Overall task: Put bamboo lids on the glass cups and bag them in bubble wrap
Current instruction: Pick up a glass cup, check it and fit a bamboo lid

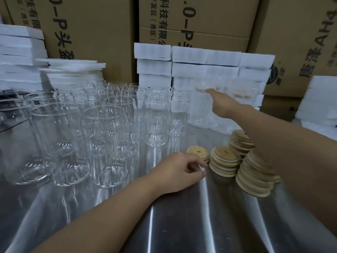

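The person works at a steel table (pixel 184 221). Many empty glass cups (pixel 104 125) stand upright and close together on the left and middle part of it, all without lids.

The bamboo lids are in four stacks at the right side of the table. There is a short stack (pixel 195 150), a middle stack (pixel 224 160) just beside it, a far stack (pixel 240 141) behind, and the tallest stack (pixel 254 177) nearest to the person, which leans a little. The top lids show a small round hole.

The left hand (pixel 177 170) is low over the table, just beside the short stack. Its fingers are loosely curled, the thumb and forefinger are apart, and no lid is seen in it.

The right hand (pixel 221 103) reaches far forward, over the lid stacks, to a bagged cup (pixel 200 105) in bubble wrap which has a lid on it. The fingertips are at the top of this cup, but it cannot be told if they grip it. A second bagged cup (pixel 242 92) stands to the right of it.

White foam blocks (pixel 204 56) are piled behind the bagged cups, and printed cardboard boxes (pixel 94 24) stand at the back.
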A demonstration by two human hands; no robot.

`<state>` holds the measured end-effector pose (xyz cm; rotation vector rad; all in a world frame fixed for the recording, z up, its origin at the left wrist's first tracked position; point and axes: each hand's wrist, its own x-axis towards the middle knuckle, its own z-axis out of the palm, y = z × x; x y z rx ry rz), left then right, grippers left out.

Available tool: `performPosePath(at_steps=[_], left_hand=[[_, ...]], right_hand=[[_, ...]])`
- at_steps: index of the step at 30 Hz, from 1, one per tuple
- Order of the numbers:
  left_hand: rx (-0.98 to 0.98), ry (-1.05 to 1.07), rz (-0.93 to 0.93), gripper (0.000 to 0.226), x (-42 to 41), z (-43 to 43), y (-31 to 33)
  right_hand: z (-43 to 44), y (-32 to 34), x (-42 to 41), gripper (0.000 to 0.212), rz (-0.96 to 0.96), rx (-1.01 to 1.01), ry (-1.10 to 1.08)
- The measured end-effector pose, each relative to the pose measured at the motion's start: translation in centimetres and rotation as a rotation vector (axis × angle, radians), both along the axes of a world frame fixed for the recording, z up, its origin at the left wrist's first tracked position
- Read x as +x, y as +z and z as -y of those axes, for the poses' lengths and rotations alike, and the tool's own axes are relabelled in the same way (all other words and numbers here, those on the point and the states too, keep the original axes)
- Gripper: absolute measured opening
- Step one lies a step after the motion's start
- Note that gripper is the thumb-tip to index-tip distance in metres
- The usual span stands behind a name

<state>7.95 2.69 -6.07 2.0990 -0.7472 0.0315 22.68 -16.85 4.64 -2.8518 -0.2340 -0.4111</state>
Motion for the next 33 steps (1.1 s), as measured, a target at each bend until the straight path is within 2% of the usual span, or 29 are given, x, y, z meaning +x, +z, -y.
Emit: performPosePath(at_steps=[11, 13, 16, 18, 20, 23, 25, 28, 33], left_hand=[[0.027, 0.011, -0.012, 0.013, 0.4, -0.2, -0.1], [0.009, 0.018, -0.024, 0.013, 0.5, -0.3, -0.1], [-0.012, 0.024, -0.031, 0.013, 0.5, -0.3, -0.1], [-0.013, 0.024, -0.025, 0.014, 0.5, -0.3, -0.1], [-0.018, 0.026, -0.023, 0.014, 0.6, -0.3, -0.2], [-0.012, 0.028, -0.013, 0.014, 0.8, -0.3, -0.4], [-0.004, 0.026, 0.001, 0.014, 0.9, -0.3, -0.4], [0.002, 0.027, 0.015, 0.014, 0.9, -0.3, -0.3], [0.035, 0.090, 0.047, 0.014, 1.1, -0.4, -0.3]], right_hand=[[0.2, -1.0, 0.3, 0.060, -0.103, -0.069, -0.027], [-0.3, -0.8, 0.1, 0.054, 0.012, -0.078, -0.077], [-1.7, 0.1, -0.7, 0.038, 0.410, 0.040, -0.182], [-3.3, 1.0, -1.4, 0.030, 0.548, 0.197, -0.107], [-5.2, 1.7, -2.4, 0.031, 0.578, 0.205, 0.067], [-7.8, 1.7, -3.8, 0.048, 0.513, -0.170, 0.361], [-8.6, 1.1, -4.2, 0.050, 0.447, -0.376, 0.438], [-8.9, 0.3, -4.4, 0.037, 0.386, -0.332, 0.454], [-9.0, 0.8, -6.5, 0.021, 0.165, -0.050, 0.523]])
